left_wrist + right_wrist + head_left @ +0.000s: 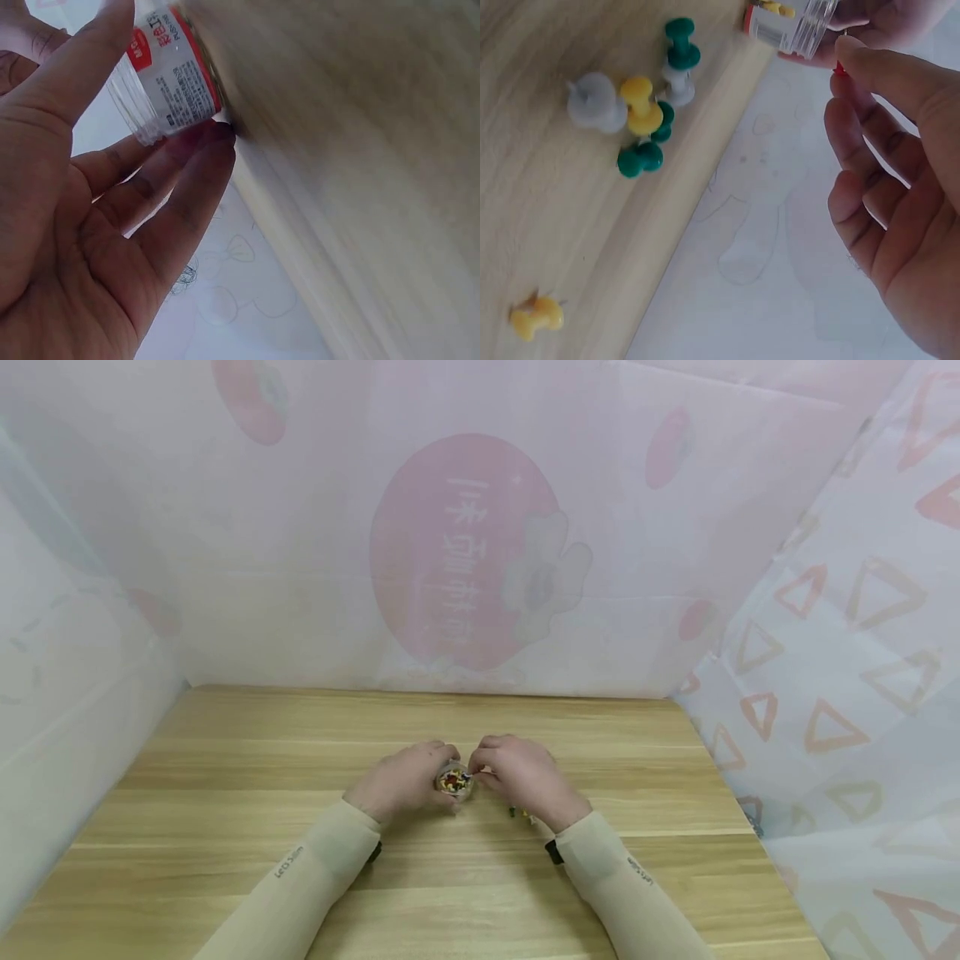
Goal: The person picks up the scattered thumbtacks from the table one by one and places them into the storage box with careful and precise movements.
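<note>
My left hand (401, 783) holds a small clear jar (176, 79) between thumb and fingers, on the wooden table. Its label is white and red with printed text. From above, the jar's open mouth shows multicoloured push pins (453, 782) inside. Close to the rim on the right is my right hand (528, 779). In the right wrist view, its thumb and index finger pinch a red push pin (840, 69), mostly covered by the fingertips. The other fingers of that hand are loosely bent.
A loose cluster of push pins lies on the table by my right wrist: green (682, 43), yellow (640, 105) and white (596, 103). Apart from them lies one yellow push pin (537, 318). Printed sheeting (315, 610) stands behind the wooden table (262, 760) and along both sides.
</note>
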A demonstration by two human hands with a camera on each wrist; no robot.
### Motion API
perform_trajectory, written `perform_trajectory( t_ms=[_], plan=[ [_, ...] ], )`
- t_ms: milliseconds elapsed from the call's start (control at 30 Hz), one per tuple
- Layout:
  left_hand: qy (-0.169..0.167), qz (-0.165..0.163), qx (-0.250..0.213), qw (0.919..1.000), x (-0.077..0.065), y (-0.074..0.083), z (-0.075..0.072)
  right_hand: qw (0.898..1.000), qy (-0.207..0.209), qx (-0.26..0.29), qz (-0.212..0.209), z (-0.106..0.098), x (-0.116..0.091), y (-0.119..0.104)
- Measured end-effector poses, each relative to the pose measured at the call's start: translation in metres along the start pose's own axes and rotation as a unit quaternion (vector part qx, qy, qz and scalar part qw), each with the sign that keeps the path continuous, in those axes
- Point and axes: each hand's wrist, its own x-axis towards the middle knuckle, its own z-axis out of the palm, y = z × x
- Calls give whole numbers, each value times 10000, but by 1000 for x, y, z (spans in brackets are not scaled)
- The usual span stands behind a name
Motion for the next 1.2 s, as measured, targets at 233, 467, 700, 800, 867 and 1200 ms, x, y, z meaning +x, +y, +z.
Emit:
perform_trajectory(
  t_ms=[233, 467, 700, 800, 867, 1200],
  plan=[
    [-34, 545, -267, 9982, 3, -5, -4, 9997, 34, 224, 4, 6, 3, -7],
    [-124, 711, -561, 9958, 6, -14, -1, 9999, -34, 157, 53, 12, 4, -13],
    [-166, 636, -616, 9959, 8, -16, 3, 9997, -71, 224, 60, 13, 4, -10],
    [-176, 586, -648, 9960, 7, -14, 2, 9996, -44, 273, 49, 9, 3, -5],
    [-149, 556, -696, 9959, 7, -12, 2, 9994, -37, 333, 42, 5, 1, -1],
    [432, 135, -551, 9975, 6, -5, 3, 9976, -444, 514, 124, -9, -6, 24]
  ],
)
